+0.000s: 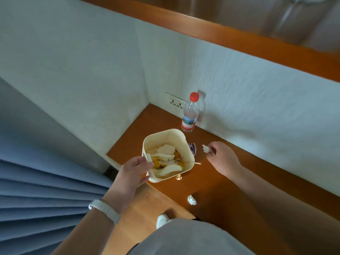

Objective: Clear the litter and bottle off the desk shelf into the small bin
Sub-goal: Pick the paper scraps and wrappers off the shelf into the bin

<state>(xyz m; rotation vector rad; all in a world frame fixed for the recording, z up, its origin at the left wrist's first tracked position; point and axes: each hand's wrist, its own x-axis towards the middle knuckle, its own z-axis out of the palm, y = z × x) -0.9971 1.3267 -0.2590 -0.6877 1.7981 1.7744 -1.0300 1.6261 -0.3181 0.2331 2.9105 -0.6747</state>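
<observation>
A small cream bin [185, 144] stands on the brown desk shelf [217, 184], holding tissues and orange scraps. My left hand [133, 172] grips its near left rim. My right hand [223, 158] is to the right of the bin and pinches a crumpled white tissue [206, 149] just above the shelf. A clear plastic bottle [190, 112] with a red cap stands upright behind the bin, by the wall. A purple wrapper [193, 148] lies against the bin's right side. A thin stick [197, 163], a small orange wrapper [178, 177] and a white paper ball [191, 200] lie on the shelf nearer me.
White textured walls close the shelf at the back and left, with a socket panel [176, 103] low in the corner. A wooden ledge [239, 36] runs above. A blue curtain [42, 190] hangs at the left. My grey-clad knee [193, 238] is at the bottom.
</observation>
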